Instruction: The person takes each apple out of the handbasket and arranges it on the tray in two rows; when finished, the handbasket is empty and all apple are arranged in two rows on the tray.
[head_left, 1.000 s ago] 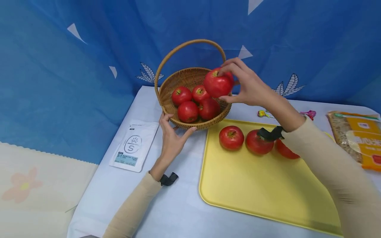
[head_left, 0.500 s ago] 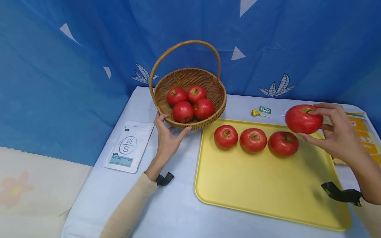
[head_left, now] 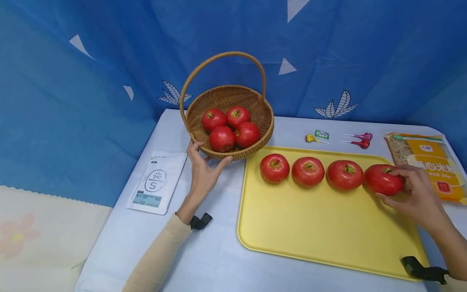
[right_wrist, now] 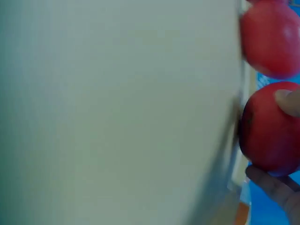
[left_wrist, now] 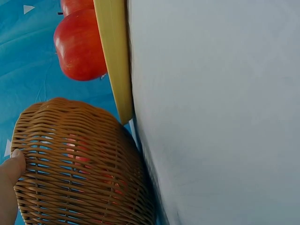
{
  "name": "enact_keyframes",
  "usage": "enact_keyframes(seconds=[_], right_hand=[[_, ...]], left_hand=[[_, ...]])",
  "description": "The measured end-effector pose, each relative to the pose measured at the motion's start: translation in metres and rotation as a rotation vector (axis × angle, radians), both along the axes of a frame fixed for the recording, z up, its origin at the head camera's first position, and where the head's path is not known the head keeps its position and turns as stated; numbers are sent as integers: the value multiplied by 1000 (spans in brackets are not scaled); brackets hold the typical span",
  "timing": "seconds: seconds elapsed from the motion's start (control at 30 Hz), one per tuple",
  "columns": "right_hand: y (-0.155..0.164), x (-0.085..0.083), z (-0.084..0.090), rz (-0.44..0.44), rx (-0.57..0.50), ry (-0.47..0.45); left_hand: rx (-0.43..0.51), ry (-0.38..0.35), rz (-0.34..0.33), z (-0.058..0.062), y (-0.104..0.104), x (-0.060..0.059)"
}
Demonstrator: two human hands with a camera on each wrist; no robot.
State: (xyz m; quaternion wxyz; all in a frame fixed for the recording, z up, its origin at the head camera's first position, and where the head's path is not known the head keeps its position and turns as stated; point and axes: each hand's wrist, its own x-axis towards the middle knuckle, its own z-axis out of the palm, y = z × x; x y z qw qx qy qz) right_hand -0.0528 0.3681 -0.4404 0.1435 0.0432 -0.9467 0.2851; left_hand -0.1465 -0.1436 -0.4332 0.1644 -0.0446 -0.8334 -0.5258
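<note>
My left hand (head_left: 204,172) grips the near left rim of a brown wicker basket (head_left: 268,121), which tips toward me with its tall hoop handle up. Several red apples (head_left: 221,138) lie inside. In the left wrist view the thumb presses the basket's woven side (left_wrist: 79,164). On the yellow tray (head_left: 321,227), my right hand (head_left: 416,192) holds a red apple (head_left: 383,178) at the right end of a row. Three other apples (head_left: 344,174) sit to its left. The right wrist view has thumb and fingers around the held apple (right_wrist: 269,133).
A white pouch (head_left: 157,182) lies left of the basket. Behind the tray are a yellow lollipop (head_left: 310,138), a small green packet (head_left: 322,134), and pink (head_left: 366,136) and red (head_left: 364,143) lollipops. An orange food bag (head_left: 434,162) lies at right. Blue cloth (head_left: 226,28) hangs behind.
My right hand has carried an apple from above the basket rightward, then down onto the tray's right end. My left hand stays on the basket.
</note>
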Motion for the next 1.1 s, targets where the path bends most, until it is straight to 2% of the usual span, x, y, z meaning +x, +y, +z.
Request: enact_keyframes(seconds=[0.3,0.5,0.63,0.7,0.8,0.87,0.93,1.1], right_hand=[[-11,4,-3,5,28,-30],[-12,7,-1,-27,83,-137],[-18,6,11,-30,93,-185],[-24,0,24,-8,107,-152],[-41,-19,52,71,120,-79],[-58,-36,69,181,110,-1],[-81,-55,85,305,96,39],[-147,-104,111,591,56,27]], left_hand=[[2,-7,10,0,-1,1],[4,-10,13,-1,-1,1],[12,-6,-1,-2,0,1],[12,-3,-6,-2,-1,1],[7,-1,4,-2,-1,1],[2,3,11,-2,-2,1],[3,9,13,-2,-2,1],[22,25,-6,-2,0,-1]])
